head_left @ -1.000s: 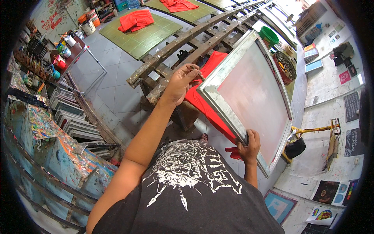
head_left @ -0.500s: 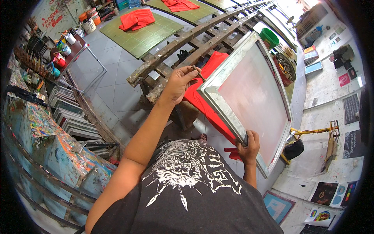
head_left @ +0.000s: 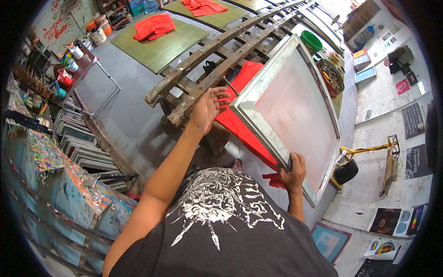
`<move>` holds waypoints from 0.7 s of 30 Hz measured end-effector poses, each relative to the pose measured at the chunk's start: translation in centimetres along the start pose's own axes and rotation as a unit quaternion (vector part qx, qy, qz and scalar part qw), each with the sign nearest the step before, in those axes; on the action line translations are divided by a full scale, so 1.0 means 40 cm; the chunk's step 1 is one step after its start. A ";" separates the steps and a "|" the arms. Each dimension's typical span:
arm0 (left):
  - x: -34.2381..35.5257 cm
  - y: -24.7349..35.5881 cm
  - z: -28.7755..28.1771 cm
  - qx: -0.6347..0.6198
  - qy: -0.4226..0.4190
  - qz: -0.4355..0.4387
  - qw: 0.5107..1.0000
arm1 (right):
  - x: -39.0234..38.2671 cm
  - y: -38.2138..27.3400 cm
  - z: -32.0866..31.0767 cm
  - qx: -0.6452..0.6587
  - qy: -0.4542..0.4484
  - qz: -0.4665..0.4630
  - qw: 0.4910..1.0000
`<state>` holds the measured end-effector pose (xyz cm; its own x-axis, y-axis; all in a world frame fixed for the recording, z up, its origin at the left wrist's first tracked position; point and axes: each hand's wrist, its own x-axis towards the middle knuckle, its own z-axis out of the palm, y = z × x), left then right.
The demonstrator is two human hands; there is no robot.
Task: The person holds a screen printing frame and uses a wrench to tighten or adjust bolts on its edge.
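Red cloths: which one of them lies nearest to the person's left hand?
The red cloth partly hidden behind the framed screen, beside the left hand. The middle cloth and the farthest cloth each lie on a green board farther away.

Black shirt (head_left: 230, 249), spiky white print (head_left: 212, 201)

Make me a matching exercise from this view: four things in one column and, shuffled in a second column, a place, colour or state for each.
Column one
1. Left hand
2. Right hand
3. Screen frame
4. Bucket

Column two
A. Green, beyond the far end of the frame
B. Gripping the frame's near edge
C. Tilted, with red fabric showing along its left side
D. Open, by the thin rod at the frame's left corner

Right pairs: 1-D, 2-B, 3-C, 4-A
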<state>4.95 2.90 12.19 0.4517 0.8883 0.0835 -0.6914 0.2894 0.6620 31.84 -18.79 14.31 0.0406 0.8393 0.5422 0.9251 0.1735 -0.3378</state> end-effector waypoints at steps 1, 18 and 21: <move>-0.014 -0.018 0.006 0.003 0.004 -0.014 1.000 | 0.000 0.002 -0.005 -0.002 0.005 -0.004 1.000; -0.083 -0.225 0.451 0.068 0.223 0.035 0.972 | 0.045 0.022 -0.114 0.077 -0.018 0.044 0.996; -0.088 -0.217 0.482 0.090 0.330 0.071 0.937 | 0.059 0.107 -0.190 0.123 -0.029 0.018 0.992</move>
<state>20.22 -9.63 20.52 -0.1259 0.9576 -0.2590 -0.5847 0.1393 0.7992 38.76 -19.98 20.01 0.0430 0.8737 0.4845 0.8031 0.2582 -0.5369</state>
